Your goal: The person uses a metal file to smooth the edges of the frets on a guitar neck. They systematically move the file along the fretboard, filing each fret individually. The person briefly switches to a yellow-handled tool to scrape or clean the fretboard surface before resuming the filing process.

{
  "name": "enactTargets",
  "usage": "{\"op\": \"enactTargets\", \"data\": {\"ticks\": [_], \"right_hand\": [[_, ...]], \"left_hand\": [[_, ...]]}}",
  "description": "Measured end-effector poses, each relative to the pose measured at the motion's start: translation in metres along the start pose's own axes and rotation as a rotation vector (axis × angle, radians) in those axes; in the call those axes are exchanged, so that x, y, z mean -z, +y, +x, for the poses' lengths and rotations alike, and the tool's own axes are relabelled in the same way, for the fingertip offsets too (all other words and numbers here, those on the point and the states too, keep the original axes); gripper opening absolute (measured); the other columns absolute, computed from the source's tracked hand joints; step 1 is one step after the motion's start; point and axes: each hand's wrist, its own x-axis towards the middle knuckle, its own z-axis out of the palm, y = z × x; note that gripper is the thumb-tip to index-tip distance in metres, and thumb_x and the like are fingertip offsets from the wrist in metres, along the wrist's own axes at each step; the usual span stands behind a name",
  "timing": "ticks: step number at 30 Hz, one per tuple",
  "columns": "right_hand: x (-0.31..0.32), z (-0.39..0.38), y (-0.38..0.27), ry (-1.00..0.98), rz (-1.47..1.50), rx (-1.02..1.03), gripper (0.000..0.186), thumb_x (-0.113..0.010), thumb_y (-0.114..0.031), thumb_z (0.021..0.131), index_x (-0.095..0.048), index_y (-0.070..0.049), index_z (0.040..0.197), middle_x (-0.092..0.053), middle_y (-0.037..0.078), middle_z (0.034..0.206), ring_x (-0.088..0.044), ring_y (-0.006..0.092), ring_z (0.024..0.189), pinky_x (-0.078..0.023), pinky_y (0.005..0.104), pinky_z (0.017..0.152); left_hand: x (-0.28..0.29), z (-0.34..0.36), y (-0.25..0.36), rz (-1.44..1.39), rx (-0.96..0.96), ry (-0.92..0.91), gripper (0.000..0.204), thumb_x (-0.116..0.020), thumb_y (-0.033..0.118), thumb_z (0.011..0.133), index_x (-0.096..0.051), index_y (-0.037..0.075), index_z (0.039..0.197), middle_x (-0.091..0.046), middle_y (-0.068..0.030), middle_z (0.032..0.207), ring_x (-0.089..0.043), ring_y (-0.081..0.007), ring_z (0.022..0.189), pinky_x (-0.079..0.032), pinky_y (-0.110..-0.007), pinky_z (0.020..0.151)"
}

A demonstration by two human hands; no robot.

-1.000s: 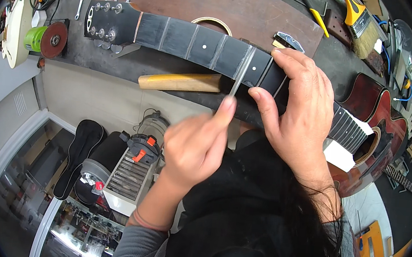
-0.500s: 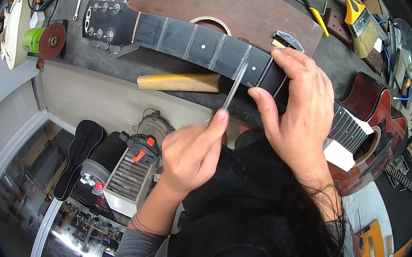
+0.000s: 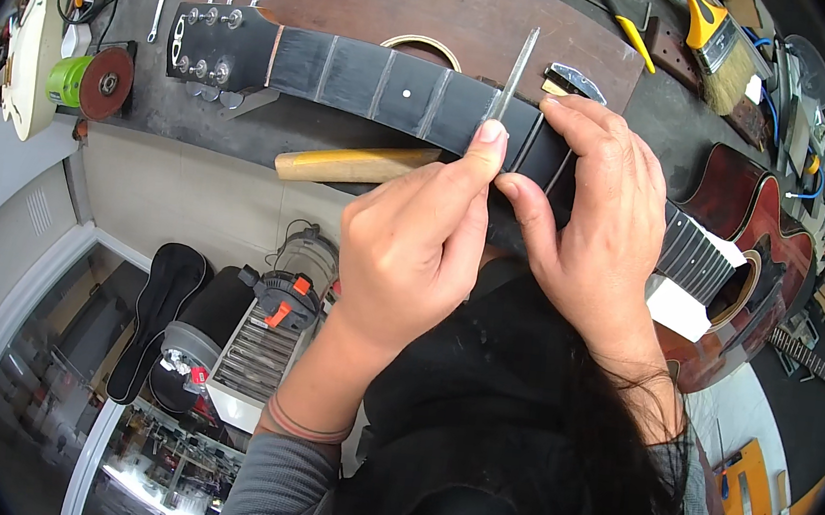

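A black guitar neck [image 3: 351, 78] lies across the bench, its headstock [image 3: 215, 46] with metal tuners at the left. Pale lines cross the fingerboard at intervals, and a white dot marker shows between two of them. My left hand [image 3: 415, 233] is closed around a slim metal file [image 3: 520, 66], thumb along it. The file lies across the fingerboard at one pale line, its tip jutting past the far edge. Just to the right, my right hand [image 3: 604, 202] clasps the neck, fingers on the far edge and thumb on the near edge, hiding part of it.
Below the neck a wooden block [image 3: 357, 163] rests at the bench edge. A red guitar body [image 3: 698, 363] with white paper near its sound hole is at right. A brush [image 3: 719, 64], a yellow-handled tool [image 3: 626, 24], a wrench [image 3: 163, 0] and a green-and-red disc [image 3: 89, 81] lie around.
My left hand has pushed the file away from me across the fingerboard, so its tip now extends past the far edge. My right hand keeps its hold on the neck.
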Motion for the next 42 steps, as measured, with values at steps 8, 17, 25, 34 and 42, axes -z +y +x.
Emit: {"op": "enactTargets", "data": {"ticks": [8, 17, 25, 34, 42], "right_hand": [[-0.002, 0.001, 0.0, 0.031, -0.003, 0.021, 0.062, -0.091, -0.029, 0.087, -0.064, -0.008, 0.139, -0.072, 0.012, 0.133, -0.071, 0.0354, 0.119, -0.049, 0.0494, 0.109], [-0.001, 0.002, 0.001, 0.041, 0.018, 0.015, 0.064, -0.091, -0.027, 0.086, -0.063, -0.008, 0.14, -0.072, 0.012, 0.132, -0.071, 0.0348, 0.119, -0.049, 0.0493, 0.109], [0.001, 0.002, 0.001, 0.034, 0.003, 0.003, 0.064, -0.091, -0.027, 0.086, -0.063, -0.008, 0.14, -0.072, 0.011, 0.133, -0.072, 0.0346, 0.119, -0.049, 0.049, 0.109], [0.0, 0.001, 0.0, 0.021, -0.001, 0.009, 0.063, -0.091, -0.027, 0.086, -0.063, -0.008, 0.14, -0.072, 0.011, 0.134, -0.071, 0.0346, 0.119, -0.049, 0.0487, 0.11], [-0.002, 0.002, 0.0, 0.026, 0.005, 0.02, 0.063, -0.091, -0.028, 0.087, -0.063, -0.008, 0.14, -0.072, 0.011, 0.133, -0.071, 0.0344, 0.119, -0.049, 0.0493, 0.11]], "left_hand": [[0.02, -0.027, 0.015, 0.108, 0.087, -0.085, 0.057, -0.076, -0.016, 0.087, -0.077, -0.001, 0.142, -0.064, -0.0102, 0.07, -0.06, -0.0255, 0.054, -0.05, -0.038, 0.055], [0.031, -0.045, 0.026, 0.044, 0.178, -0.103, 0.053, -0.076, -0.016, 0.087, -0.078, -0.003, 0.139, -0.066, -0.0122, 0.071, -0.063, -0.0255, 0.055, -0.052, -0.039, 0.056], [0.027, -0.034, 0.016, 0.084, 0.091, -0.116, 0.056, -0.077, -0.015, 0.087, -0.077, -0.002, 0.141, -0.062, -0.0106, 0.067, -0.061, -0.0261, 0.054, -0.05, -0.039, 0.055], [0.015, -0.02, 0.008, 0.007, 0.079, -0.064, 0.054, -0.075, -0.016, 0.089, -0.077, 0.0, 0.141, -0.065, -0.0114, 0.073, -0.062, -0.0271, 0.058, -0.051, -0.038, 0.057], [0.009, -0.015, 0.002, 0.009, 0.042, -0.024, 0.055, -0.075, -0.016, 0.087, -0.077, -0.001, 0.14, -0.061, -0.0101, 0.07, -0.059, -0.0258, 0.055, -0.048, -0.039, 0.055]]}}
